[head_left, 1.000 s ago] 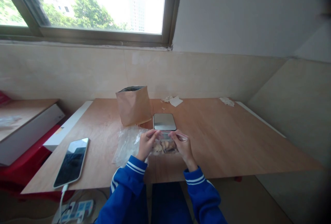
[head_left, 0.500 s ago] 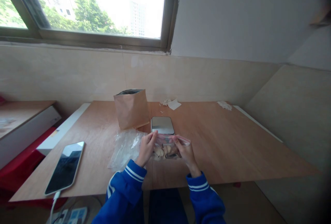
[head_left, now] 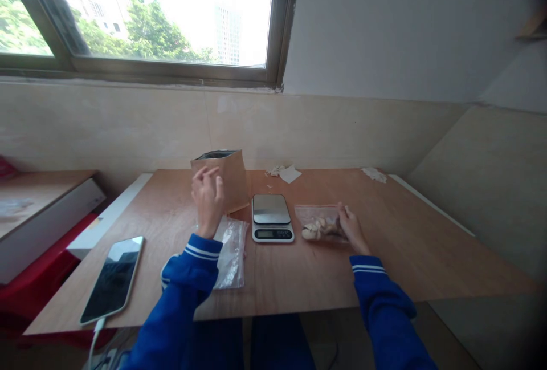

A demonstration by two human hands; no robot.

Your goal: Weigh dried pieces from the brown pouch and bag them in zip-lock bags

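Observation:
My right hand (head_left: 350,225) grips the right end of a clear zip bag (head_left: 321,226), to the right of the scale. Pale, dried-looking slices (head_left: 317,230) lie in its lower part. My left hand (head_left: 208,196) is raised in front of a brown paper pouch (head_left: 233,179), its fingers apart and slightly curled, holding nothing. The pouch stands upright with its dark-lined top open. Beneath my left wrist lie clear empty plastic bags (head_left: 232,253), partly covered by my sleeve. Between my hands sits a small digital kitchen scale (head_left: 272,219) with a bare metal plate.
A phone (head_left: 113,279) with a white cable (head_left: 94,337) lies at the table's left front. Near the wall are a white paper piece (head_left: 290,174) and crumpled scraps (head_left: 276,170). Another crumpled scrap (head_left: 374,174) lies by the far right edge of the wooden table (head_left: 410,244).
My left hand has let go of the zip bag and moved left and up to the pouch. My right hand has carried the bag rightward, uncovering the scale's front.

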